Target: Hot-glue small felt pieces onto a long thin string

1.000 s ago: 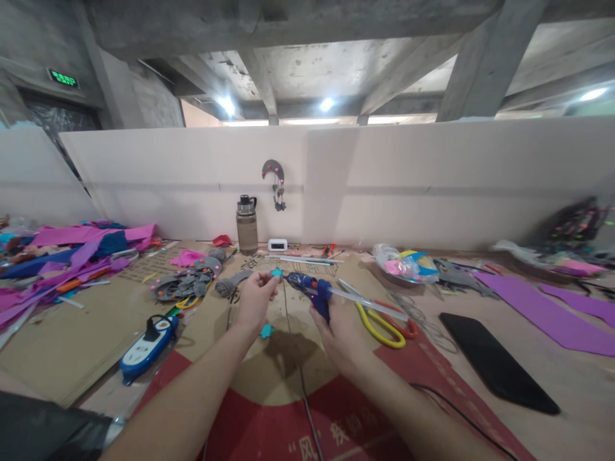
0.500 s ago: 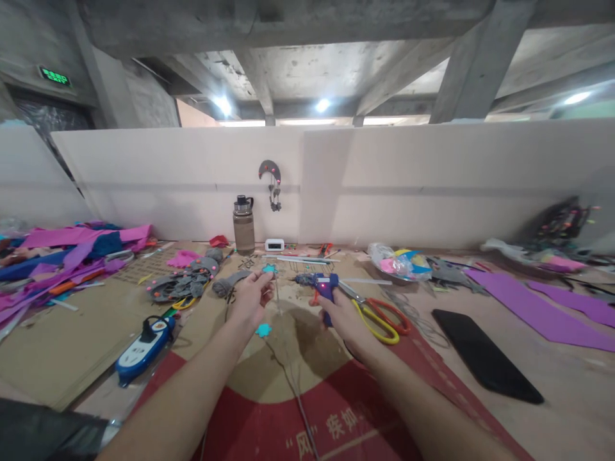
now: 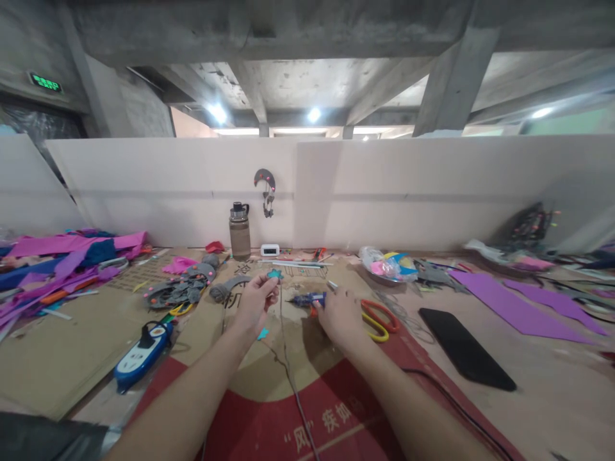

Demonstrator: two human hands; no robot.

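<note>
Left hand (image 3: 255, 301): pinching teal felt-like star (image 3: 275, 273) by edge, likely leaving surface clear. Right hand (image 3: 342, 315): over blue plastic glue gun (image 3: 306, 299), grip unclear.

The flower-shaped piece (image 3: 274, 274) is teal; the glue gun (image 3: 307, 299) is dark blue with an orange-red trigger (image 3: 314, 311). Scissors (image 3: 382, 337) show one yellow handle, one orange-red. The cardboard (image 3: 264, 387) is tan and red with pale lettering (image 3: 331, 420). Against the table's (image 3: 552, 397) far edge, the clock (image 3: 264, 250) is white.
</note>
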